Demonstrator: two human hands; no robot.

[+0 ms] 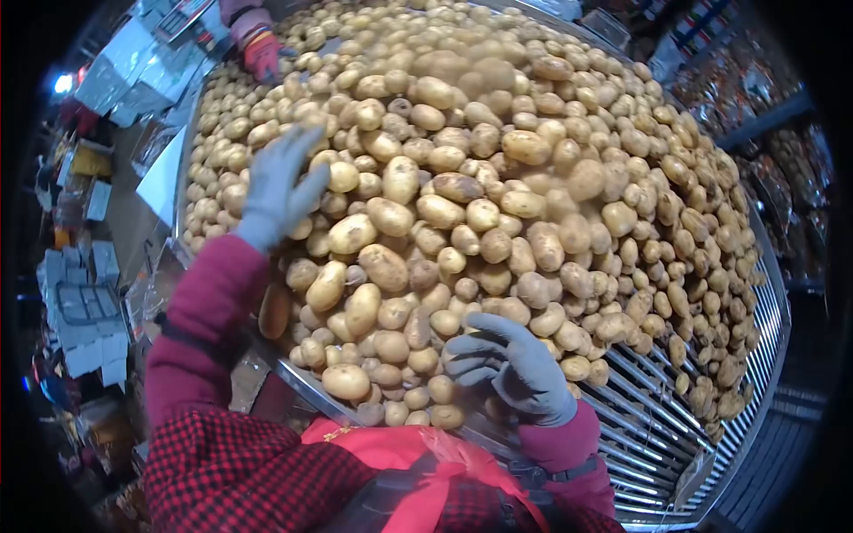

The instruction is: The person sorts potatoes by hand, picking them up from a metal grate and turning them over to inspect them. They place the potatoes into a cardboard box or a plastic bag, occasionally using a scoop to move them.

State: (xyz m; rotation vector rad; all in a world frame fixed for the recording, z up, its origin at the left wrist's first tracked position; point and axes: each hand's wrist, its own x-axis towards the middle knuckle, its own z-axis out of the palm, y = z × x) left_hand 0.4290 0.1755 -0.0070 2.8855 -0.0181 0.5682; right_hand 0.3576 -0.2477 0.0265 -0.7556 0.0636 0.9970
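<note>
A large heap of potatoes (pixel 391 218) spreads in front of me. My left hand (pixel 283 182), in a grey glove, reaches over the left side of the heap with fingers stretched out and thumb apart. Its thumb is close beside a small yellow potato (pixel 344 176); no potato shows in its grasp. At the near edge of the heap, my right hand (pixel 515 369), also gloved in grey, hovers with loosely curled fingers and a gap between fingers and thumb. Several potatoes lie just left of it, and its palm is partly hidden.
Metal slats (pixel 635 431) slope down at the lower right, partly covered by potatoes. A metal rim (pixel 306 386) runs along the near side. Across the heap at the upper left is another person's red-gloved hand (pixel 262 55). Cartons (pixel 133 67) stand beyond the left edge.
</note>
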